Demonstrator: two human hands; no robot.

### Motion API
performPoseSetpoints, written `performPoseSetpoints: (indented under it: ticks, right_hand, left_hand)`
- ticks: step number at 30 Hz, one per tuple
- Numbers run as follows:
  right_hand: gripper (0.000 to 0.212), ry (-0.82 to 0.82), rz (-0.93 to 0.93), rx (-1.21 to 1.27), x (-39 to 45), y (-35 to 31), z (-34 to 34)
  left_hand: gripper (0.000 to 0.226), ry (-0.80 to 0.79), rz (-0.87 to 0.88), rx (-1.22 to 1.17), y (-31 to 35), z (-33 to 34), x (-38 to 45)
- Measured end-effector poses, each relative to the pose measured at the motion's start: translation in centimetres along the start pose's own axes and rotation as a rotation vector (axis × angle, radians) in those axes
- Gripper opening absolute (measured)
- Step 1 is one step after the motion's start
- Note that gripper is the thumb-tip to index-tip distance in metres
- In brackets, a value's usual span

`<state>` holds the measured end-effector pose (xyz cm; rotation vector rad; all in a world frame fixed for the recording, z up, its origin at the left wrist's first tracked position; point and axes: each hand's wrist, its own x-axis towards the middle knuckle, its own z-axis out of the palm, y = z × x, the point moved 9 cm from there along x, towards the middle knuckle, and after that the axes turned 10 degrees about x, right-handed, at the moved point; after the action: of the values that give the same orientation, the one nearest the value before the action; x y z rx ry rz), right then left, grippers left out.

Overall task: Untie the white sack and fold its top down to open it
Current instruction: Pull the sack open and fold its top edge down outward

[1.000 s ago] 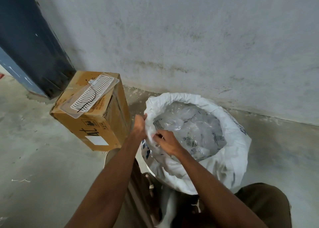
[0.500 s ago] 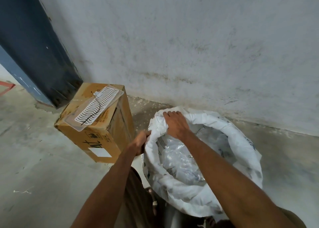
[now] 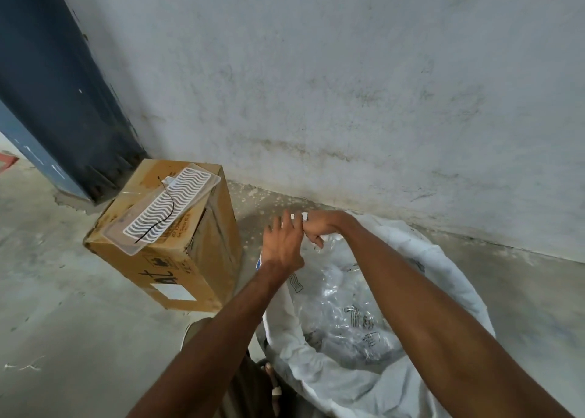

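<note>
The white sack [image 3: 443, 278] stands open on the floor at lower right, its top rolled down into a thick rim. Clear plastic bags with printed marks [image 3: 348, 310] fill its inside. My right hand [image 3: 319, 227] is closed on the rim at the sack's far left edge, a bit of white fabric showing between the fingers. My left hand [image 3: 281, 243] lies right beside it on the same part of the rim, fingers spread over the fabric. Both forearms cross the sack's near side and hide part of it.
A brown cardboard box [image 3: 177, 259] stands just left of the sack, with a clear plastic tray with a wavy white pattern [image 3: 164, 212] on top. A grey wall [image 3: 348, 101] runs behind, a dark blue post [image 3: 57, 85] at the left. My knees show at the bottom.
My left hand moved up from the sack's left side to the far left rim, meeting my right hand there. The right hand shifted slightly left along the rim. The camera tilted down.
</note>
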<state>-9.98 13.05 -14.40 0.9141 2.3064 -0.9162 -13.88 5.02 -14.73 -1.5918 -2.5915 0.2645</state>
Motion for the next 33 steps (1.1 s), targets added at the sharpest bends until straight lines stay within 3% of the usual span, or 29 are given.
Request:
performPoseSetpoints:
  ticks: [3, 6, 8, 11, 14, 15, 17, 19, 20, 23, 25, 29, 32, 33]
  right_hand:
    - [0.037, 0.13, -0.017, 0.055, -0.3, 1.2, -0.3]
    - [0.085, 0.451, -0.168, -0.213, -2.2, 2.4, -1.4]
    - [0.097, 0.596, -0.147, -0.404, -3.7, 3.9, -1.8]
    - [0.09, 0.699, -0.03, -0.449, -4.0, 6.9, -1.5]
    - [0.063, 0.717, 0.051, -0.352, -3.4, 8.7, -1.6]
    - [0.053, 0.702, 0.059, -0.277, -3.2, 9.1, -1.7]
    - [0.041, 0.638, 0.098, -0.081, -2.7, 9.9, -1.8]
    - [0.037, 0.492, 0.128, 0.091, -1.5, 10.4, -1.8]
    - [0.032, 0.372, 0.128, 0.133, -0.9, 10.3, -1.7]
    - [0.036, 0.05, 0.168, 0.08, -1.0, 10.4, -1.5]
    - [0.04, 0.018, 0.205, 0.081, -1.2, 11.7, -2.2]
    - [0.064, 0.205, 0.087, 0.064, -1.5, 12.2, -3.0]
    - [0.085, 0.562, 0.089, -0.264, -4.1, 12.8, -2.9]
    - [0.088, 0.655, 0.153, -0.371, -5.4, 13.3, -2.7]
  left_hand:
    - [0.078, -0.062, -0.015, -0.02, -0.4, 0.2, 1.7]
    - [0.049, -0.194, -0.028, -0.207, -1.2, 0.7, 3.0]
    - [0.043, -0.284, -0.02, -0.361, -1.7, 0.5, 3.5]
    - [0.049, -0.53, 0.053, -0.396, -1.5, 1.3, 3.8]
    - [0.078, -0.668, 0.09, -0.376, -1.7, 2.7, 4.2]
    - [0.089, -0.63, 0.107, -0.335, -1.5, 2.8, 4.6]
    - [0.106, -0.338, 0.104, -0.141, -0.9, 1.2, 5.7]
    - [0.103, -0.003, 0.174, 0.103, 2.2, -1.5, 5.3]
    - [0.098, 0.082, 0.23, 0.156, 4.3, -2.4, 4.7]
    - [0.089, 0.043, 0.293, 0.156, 8.0, -1.4, 4.2]
    - [0.076, 0.016, 0.232, 0.099, 8.4, -0.9, 5.0]
    - [0.049, -0.131, 0.158, -0.011, 7.8, -0.1, 7.3]
    - [0.062, -0.387, 0.132, -0.206, 6.6, 1.8, 8.5]
    - [0.052, -0.464, 0.156, -0.26, 6.6, 2.0, 8.8]
